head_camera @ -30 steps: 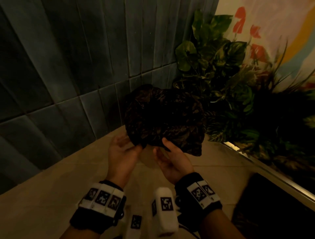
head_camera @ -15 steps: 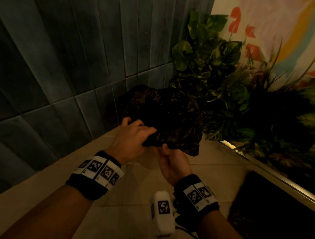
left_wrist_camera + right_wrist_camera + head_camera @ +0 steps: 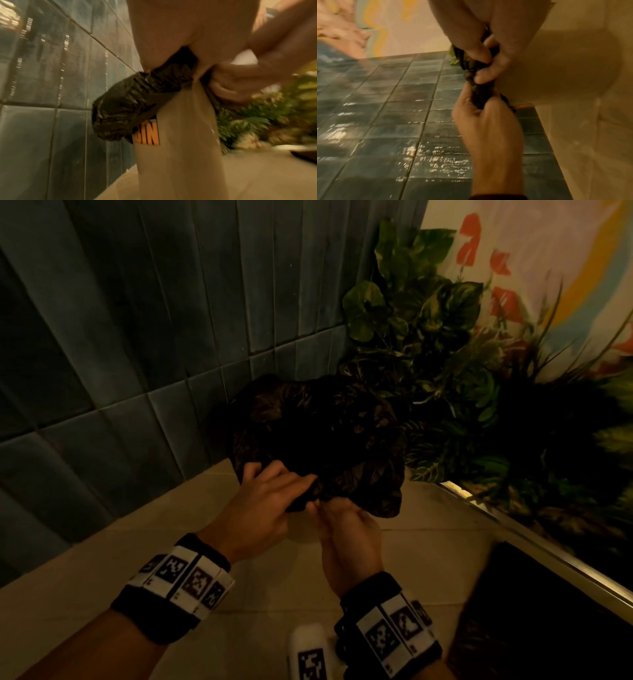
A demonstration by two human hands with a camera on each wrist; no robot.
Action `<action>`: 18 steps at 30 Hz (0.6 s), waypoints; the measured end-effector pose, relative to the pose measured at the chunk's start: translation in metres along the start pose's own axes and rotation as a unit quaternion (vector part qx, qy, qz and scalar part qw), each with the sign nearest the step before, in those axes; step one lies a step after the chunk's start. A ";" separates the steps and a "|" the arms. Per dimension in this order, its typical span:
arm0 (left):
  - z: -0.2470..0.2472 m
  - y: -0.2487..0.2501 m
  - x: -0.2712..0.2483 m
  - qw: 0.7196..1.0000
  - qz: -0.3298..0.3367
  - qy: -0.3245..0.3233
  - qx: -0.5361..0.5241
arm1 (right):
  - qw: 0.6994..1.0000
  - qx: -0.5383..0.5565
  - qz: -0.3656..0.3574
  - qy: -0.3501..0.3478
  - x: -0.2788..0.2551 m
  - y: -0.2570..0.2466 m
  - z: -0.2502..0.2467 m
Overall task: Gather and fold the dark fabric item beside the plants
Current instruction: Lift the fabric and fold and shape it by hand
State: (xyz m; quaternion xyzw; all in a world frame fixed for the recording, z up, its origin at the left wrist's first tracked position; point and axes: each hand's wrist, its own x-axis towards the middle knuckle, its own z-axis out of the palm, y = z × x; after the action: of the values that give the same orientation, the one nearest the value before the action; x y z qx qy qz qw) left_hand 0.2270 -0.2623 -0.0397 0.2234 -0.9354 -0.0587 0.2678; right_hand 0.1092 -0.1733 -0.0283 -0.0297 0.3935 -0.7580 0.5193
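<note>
Wall [image 3: 144, 344]: blue-grey tiles are seen left of the bin and behind it.
Left hand [image 3: 267, 501]: it is laid on the near left edge of the bag at the top of the bin. The fingers are curled over the bag and a bunched bit is held. In the right wrist view a twisted dark strip is gripped by this hand [image 3: 481, 116].
Bag [image 3: 318, 436]: the dark crinkly stuff is puffed up over the top of the bin, in the corner, just left of the plants. In the left wrist view it is seen hanging down the bin's side [image 3: 126, 108].
Bin [image 3: 180, 148]: pale and tall, stood on the floor by the wall. An orange label is partly hidden under the bag.
Right hand [image 3: 346, 532]: it is held at the near edge of the bin, touching the left hand. The bag's edge is pinched between thumb and fingers.
Plants [image 3: 445, 364]: green leaves are packed right of the bin.
Floor [image 3: 85, 611]: pale tiles.
</note>
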 end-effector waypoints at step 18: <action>-0.021 -0.038 -0.011 0.962 -0.076 0.127 -0.231 | 0.987 0.060 0.123 -0.082 -0.028 0.008 -0.004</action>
State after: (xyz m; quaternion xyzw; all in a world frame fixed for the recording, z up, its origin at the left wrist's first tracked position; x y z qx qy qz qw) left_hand 0.2611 -0.2905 -0.0362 0.2312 -0.8351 -0.2647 0.4232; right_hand 0.1269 -0.1494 -0.0258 -0.0119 0.3045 -0.7058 0.6395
